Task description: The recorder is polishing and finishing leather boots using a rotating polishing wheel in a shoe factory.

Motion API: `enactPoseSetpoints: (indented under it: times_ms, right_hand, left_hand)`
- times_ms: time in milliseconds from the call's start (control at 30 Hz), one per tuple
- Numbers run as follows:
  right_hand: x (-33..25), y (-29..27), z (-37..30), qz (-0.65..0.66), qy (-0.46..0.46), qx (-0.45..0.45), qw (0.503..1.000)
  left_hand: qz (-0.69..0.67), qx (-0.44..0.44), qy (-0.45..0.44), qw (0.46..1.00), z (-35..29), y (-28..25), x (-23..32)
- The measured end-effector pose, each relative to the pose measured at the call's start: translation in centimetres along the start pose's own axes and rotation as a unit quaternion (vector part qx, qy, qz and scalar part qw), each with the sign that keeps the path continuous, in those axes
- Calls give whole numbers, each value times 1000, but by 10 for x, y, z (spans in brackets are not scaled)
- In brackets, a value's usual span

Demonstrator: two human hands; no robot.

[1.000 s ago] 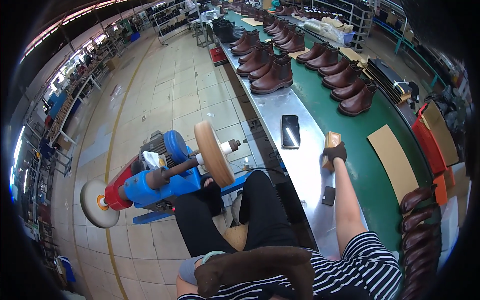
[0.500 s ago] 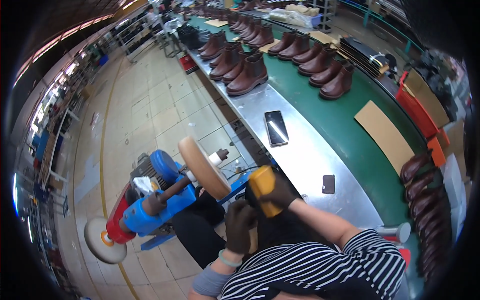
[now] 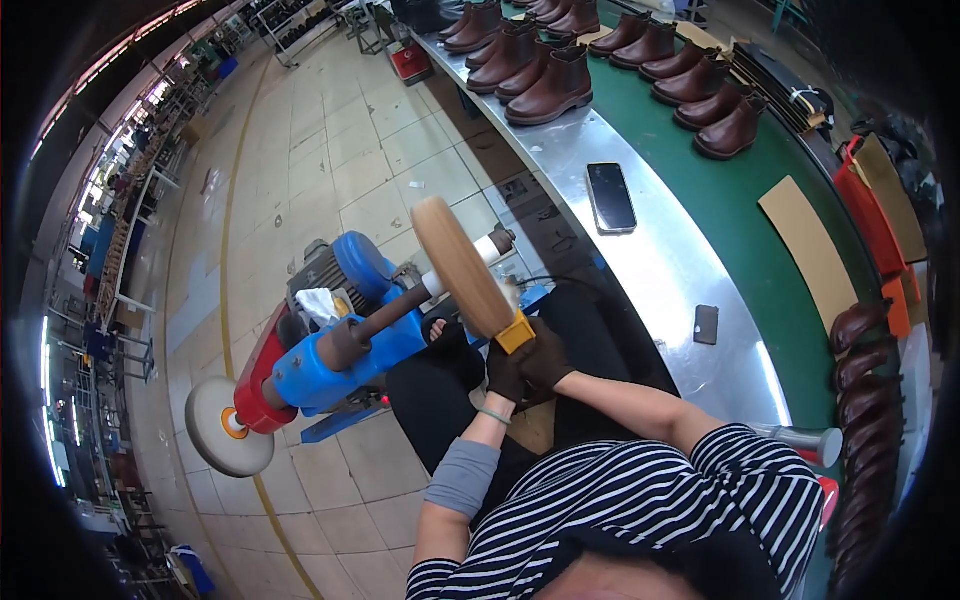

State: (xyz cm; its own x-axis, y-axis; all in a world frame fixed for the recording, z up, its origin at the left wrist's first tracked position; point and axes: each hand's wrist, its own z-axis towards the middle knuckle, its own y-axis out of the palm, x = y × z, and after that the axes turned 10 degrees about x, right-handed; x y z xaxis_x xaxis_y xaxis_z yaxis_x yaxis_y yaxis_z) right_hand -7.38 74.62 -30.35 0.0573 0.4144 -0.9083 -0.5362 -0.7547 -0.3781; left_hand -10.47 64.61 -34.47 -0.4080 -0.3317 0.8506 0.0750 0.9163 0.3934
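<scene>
A yellow wax-like block [image 3: 516, 332] is pressed against the lower rim of a tan buffing wheel [image 3: 462, 268]. My right hand [image 3: 547, 358], in a dark brown glove, is closed round the block's near end. Beside it my left hand [image 3: 506, 376], gloved alike, is also closed at the block, and its fingers are partly hidden. The wheel sits on the shaft of a blue and red polishing machine [image 3: 335, 360], which carries a pale wheel [image 3: 230, 427] at its other end.
A metal-edged bench [image 3: 660, 285] with a green belt [image 3: 725, 210] runs along my right. On it are a phone [image 3: 611, 198], a small dark piece [image 3: 706, 325], tan cardboard [image 3: 812, 250] and rows of brown boots [image 3: 550, 88]. More brown boots [image 3: 862, 400] line the right edge.
Both hands have moved forward and come together, bringing the yellow block from over my lap to the wheel's rim. The view has shifted, so the bench sits farther right and higher.
</scene>
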Motion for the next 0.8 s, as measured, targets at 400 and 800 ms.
enactPoseSetpoints:
  times_ms: [400, 800]
  right_hand:
    - [2, -1, -1, 0, 32, -27, 999]
    - [23, -167, 99, 1, 130, 179, 975]
  left_hand:
    - [7, -28, 17, 999, -9, 6, 17]
    - [213, -118, 55, 968, -32, 42, 25]
